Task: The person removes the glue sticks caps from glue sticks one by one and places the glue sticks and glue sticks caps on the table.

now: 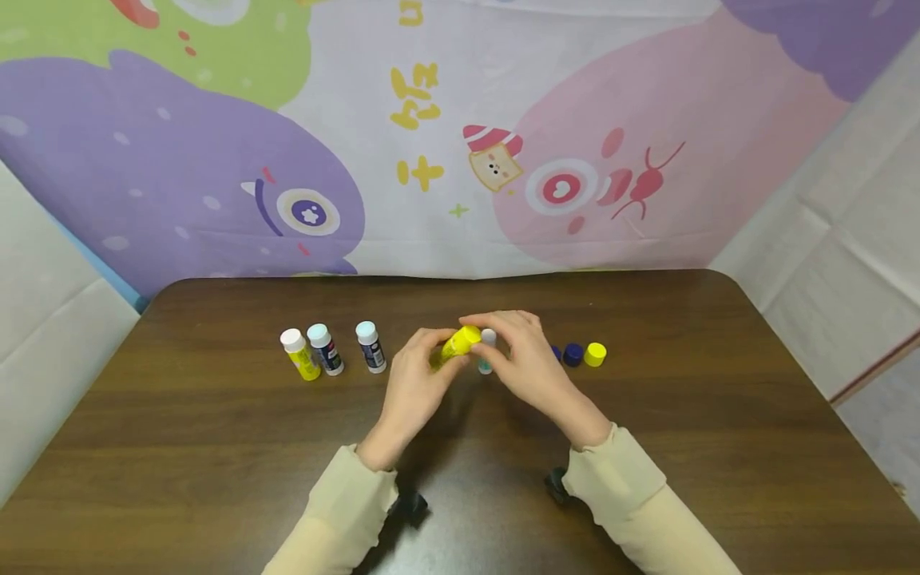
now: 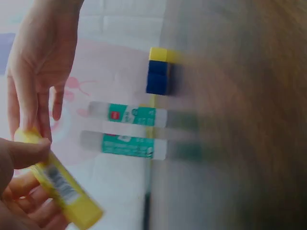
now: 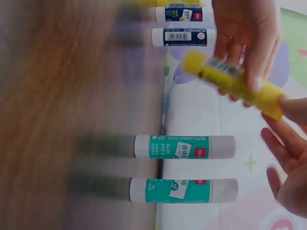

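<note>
My left hand (image 1: 417, 379) holds a yellow glue stick (image 2: 62, 184) by its barrel, tilted above the table. At its upper end, my right hand (image 1: 528, 359) pinches the yellow cap between thumb and fingers, as the right wrist view shows from close by. Behind the hands stand two green glue sticks (image 3: 180, 147) with whitish tops; in the head view the right hand hides one of them. Left of my left hand are two dark blue glue sticks (image 1: 371, 348) and a yellow glue stick (image 1: 300, 354), all upright with white or pale tops.
To the right of my right hand, two dark blue caps (image 1: 573, 354) and a yellow cap (image 1: 595, 354) sit in a row on the brown table (image 1: 216, 479). A cartoon-printed cloth (image 1: 446, 239) hangs along the table's back edge.
</note>
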A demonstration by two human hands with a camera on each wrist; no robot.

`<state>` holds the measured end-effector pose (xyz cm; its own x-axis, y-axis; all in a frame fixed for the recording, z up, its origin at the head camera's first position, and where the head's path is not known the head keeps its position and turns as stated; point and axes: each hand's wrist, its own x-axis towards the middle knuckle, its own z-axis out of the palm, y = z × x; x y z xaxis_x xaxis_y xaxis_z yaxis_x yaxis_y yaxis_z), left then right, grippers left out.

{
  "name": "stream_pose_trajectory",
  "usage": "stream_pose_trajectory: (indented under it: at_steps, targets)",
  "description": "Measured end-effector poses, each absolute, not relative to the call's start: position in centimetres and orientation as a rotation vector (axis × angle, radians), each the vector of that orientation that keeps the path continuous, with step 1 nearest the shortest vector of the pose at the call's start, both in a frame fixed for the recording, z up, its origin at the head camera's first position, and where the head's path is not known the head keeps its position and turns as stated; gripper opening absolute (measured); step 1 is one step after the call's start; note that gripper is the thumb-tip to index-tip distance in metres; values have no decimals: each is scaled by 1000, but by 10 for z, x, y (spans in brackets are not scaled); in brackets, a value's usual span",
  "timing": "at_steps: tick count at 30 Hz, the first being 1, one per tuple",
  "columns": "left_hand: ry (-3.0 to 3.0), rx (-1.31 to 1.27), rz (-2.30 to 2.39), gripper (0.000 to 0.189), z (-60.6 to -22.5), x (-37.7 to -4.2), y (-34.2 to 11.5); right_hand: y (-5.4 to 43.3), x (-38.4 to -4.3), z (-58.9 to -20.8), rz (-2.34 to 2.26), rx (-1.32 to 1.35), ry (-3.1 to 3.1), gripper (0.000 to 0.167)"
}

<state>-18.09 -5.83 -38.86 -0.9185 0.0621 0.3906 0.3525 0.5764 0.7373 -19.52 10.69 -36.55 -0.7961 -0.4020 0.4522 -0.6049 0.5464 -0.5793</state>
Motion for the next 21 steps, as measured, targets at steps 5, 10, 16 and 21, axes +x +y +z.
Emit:
stream_pose_trajectory:
  at_steps: [5,10,16,21]
  targets:
    - [-2396,-450,-1148,30,-377,-169,-63,112,-183,-365,1416,814,-2444,31]
    - [-2284,-574,-936,32,-367,-160,-64,112,-173,-362,1771,865,-2259,32]
    - [-2148,-689,-768,34,-360,-153,-64,111,-165,-360,1922,861,-2128,31]
    - [-2061,-786,-699,30,-356,-150,-63,107,-163,-359,1969,816,-2096,36]
